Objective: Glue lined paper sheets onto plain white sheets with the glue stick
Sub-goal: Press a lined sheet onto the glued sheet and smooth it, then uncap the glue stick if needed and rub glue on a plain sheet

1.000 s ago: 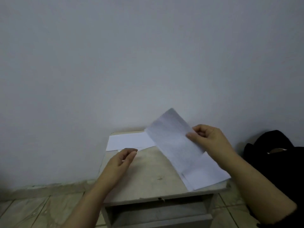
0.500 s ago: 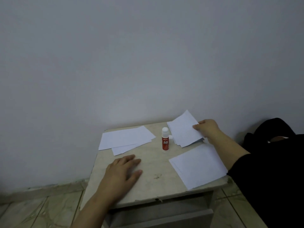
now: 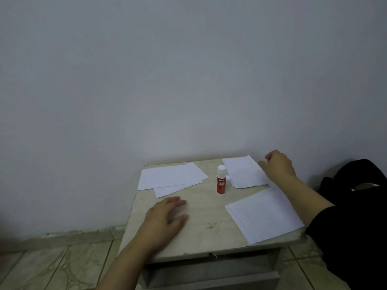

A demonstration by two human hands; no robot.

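A red glue stick [image 3: 221,182] with a white top stands upright in the middle of the small table [image 3: 201,233]. Two plain white sheets [image 3: 170,176] lie overlapped at the back left. One stack of faintly lined sheets [image 3: 244,174] lies at the back right, and another stack of sheets [image 3: 263,214] lies at the front right. My left hand [image 3: 165,218] rests flat on the bare tabletop with its fingers straight. My right hand [image 3: 277,166] hovers at the right edge of the back-right stack, its fingers loosely curled and holding nothing.
The table stands against a plain grey wall. A small white object [image 3: 228,177] lies beside the glue stick. A black bag [image 3: 356,178] sits on the floor to the right. An open drawer [image 3: 209,275] juts out below the table's front edge.
My right hand laid its sheet down on the back-right stack and let go of it. My left hand dropped flat onto the table and stays there.
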